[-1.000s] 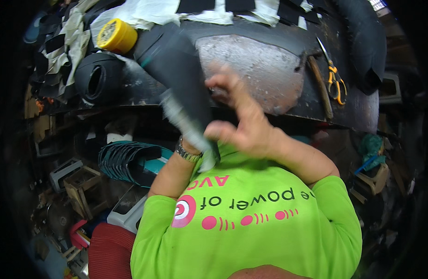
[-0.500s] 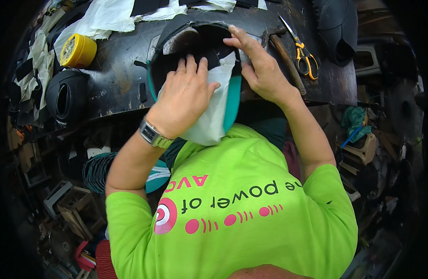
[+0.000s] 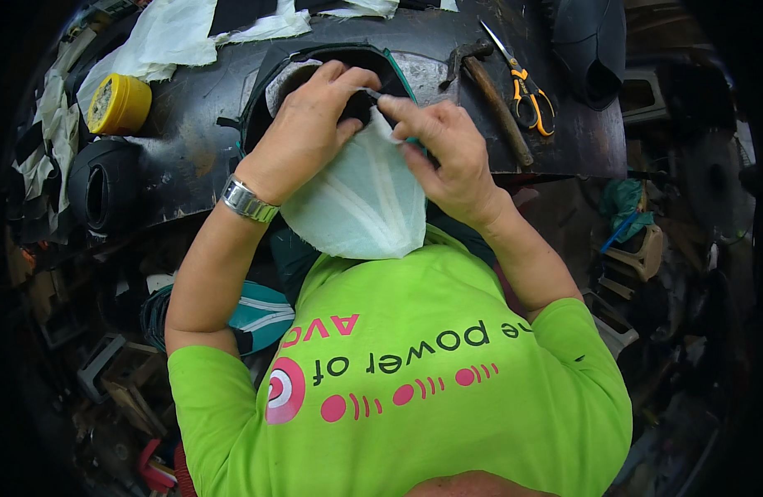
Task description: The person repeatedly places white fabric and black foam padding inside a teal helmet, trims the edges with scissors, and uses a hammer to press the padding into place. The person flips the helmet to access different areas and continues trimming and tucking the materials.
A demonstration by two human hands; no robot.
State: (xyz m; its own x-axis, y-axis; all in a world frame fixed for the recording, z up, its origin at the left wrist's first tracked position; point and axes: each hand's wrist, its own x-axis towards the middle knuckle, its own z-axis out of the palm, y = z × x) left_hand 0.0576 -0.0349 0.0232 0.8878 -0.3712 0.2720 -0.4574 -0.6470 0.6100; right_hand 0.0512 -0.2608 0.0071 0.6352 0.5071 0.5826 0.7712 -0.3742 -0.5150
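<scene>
A black and teal shoe upper (image 3: 402, 74) lies at the near edge of the table, partly covered by my hands. Its pale cloth lining (image 3: 361, 199) is turned toward me and hangs over the edge against my shirt, with two whiter strips forming a V. My left hand (image 3: 319, 112) is closed at the top of the lining, its fingers curled into the upper. Opposite it, my right hand (image 3: 444, 137) pinches the black edge of the lining between thumb and fingers. The two hands are close together, and their fingertips partly hide the gripped edge.
Right of the upper lie a hammer (image 3: 497, 103) and orange-handled scissors (image 3: 531, 103). Black uppers stand at the far right (image 3: 593, 58) and left (image 3: 104, 186). A yellow tub (image 3: 120, 105) and white cloth (image 3: 166, 45) are at the left. Stacked teal pieces (image 3: 261, 315) sit below the table.
The lining has been spread wider and turned to face me. My left hand has gone from lying flat to gripping higher up; my right hand has moved down and left to pinch the edge.
</scene>
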